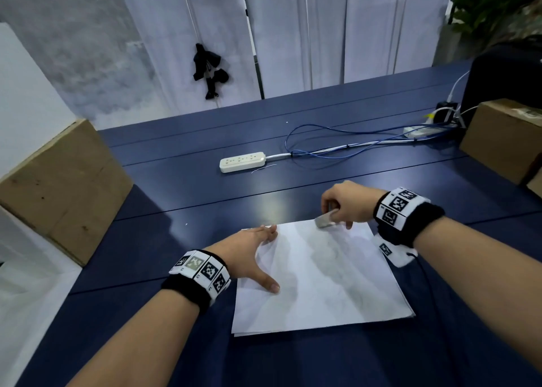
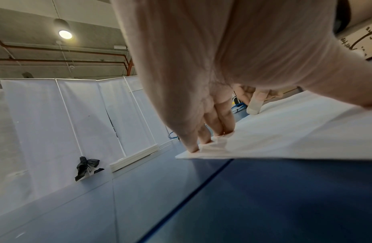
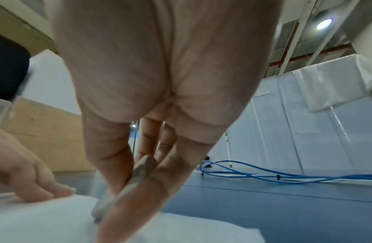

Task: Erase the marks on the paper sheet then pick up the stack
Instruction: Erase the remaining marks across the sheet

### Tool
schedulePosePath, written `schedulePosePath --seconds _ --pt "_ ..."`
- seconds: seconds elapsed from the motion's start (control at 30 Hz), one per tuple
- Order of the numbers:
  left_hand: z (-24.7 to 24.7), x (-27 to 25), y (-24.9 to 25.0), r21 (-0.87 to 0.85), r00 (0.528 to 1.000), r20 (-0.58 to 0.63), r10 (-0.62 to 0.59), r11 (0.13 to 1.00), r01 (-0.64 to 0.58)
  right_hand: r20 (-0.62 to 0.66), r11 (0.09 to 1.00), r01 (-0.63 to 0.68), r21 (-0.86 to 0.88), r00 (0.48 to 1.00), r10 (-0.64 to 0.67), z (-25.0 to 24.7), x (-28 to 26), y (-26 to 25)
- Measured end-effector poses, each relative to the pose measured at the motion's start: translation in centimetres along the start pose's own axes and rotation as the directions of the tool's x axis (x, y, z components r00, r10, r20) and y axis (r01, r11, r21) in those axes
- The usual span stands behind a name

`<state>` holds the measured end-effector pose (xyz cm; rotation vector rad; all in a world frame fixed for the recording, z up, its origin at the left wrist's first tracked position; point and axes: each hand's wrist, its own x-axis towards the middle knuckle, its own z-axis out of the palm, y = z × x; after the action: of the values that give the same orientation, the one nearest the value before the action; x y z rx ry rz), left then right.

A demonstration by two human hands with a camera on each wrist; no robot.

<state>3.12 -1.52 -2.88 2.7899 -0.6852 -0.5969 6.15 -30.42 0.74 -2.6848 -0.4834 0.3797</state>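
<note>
Left hand (image 1: 252, 250) spread flat pins the thin paper stack (image 1: 328, 284) on the blue table (image 1: 322, 181); right hand (image 1: 347, 203) pinches an eraser (image 1: 325, 220) at its far edge. Light, floppy sheets likely lift best by an edge.

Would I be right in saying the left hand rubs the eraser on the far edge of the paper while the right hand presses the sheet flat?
The hands are swapped: in the head view the right hand pinches the eraser, and the left hand presses the paper flat.

white paper stack (image 1: 322, 281) lies flat on the table; grey eraser (image 1: 324, 220) touches its far edge.
</note>
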Motion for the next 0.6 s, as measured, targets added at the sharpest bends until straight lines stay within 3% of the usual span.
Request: schedulePosePath --seconds 0.07,0.17,0.2,0.3,0.37,0.43,0.57,0.6 --pt "0.1 0.1 -0.1 -0.011 1.000 0.002 0.000 1.000 0.000 0.111 0.999 0.031 0.019 0.993 -0.033 0.2 -1.1 -0.1" --pt "0.1 0.1 -0.3 -0.002 1.000 -0.005 0.012 1.000 -0.012 0.353 0.997 0.065 0.042 0.933 -0.076 0.7 -3.0 -1.1" --pt "0.1 0.2 -0.2 -0.001 1.000 0.000 0.019 1.000 -0.019 0.336 0.997 0.079 0.022 0.938 -0.081 0.9 -3.0 -1.0" --pt "-0.2 0.2 -0.1 -0.004 0.998 0.014 0.055 0.998 -0.055 0.058 0.999 0.044 -0.009 0.997 -0.044 0.7 -1.0 -0.3" --pt "-0.1 0.2 -0.2 0.002 0.998 0.021 0.064 0.998 -0.064 -0.058 1.000 0.005 -0.018 0.998 -0.006 0.5 -0.1 0.1" --pt "-0.1 0.3 -0.3 0.019 0.998 0.028 0.064 0.998 -0.064 -0.029 1.000 0.000 -0.004 1.000 0.000 0.5 -0.4 0.4" --pt "-0.5 0.2 0.7 0.048 0.998 0.008 0.063 0.997 -0.063 0.279 0.997 0.066 0.033 0.957 -0.073 0.7 -2.9 -0.8" --pt "-0.6 0.2 1.1 0.052 0.998 -0.006 0.056 0.997 -0.056 0.289 0.997 0.073 0.022 0.954 -0.076 0.7 -3.0 -1.0"
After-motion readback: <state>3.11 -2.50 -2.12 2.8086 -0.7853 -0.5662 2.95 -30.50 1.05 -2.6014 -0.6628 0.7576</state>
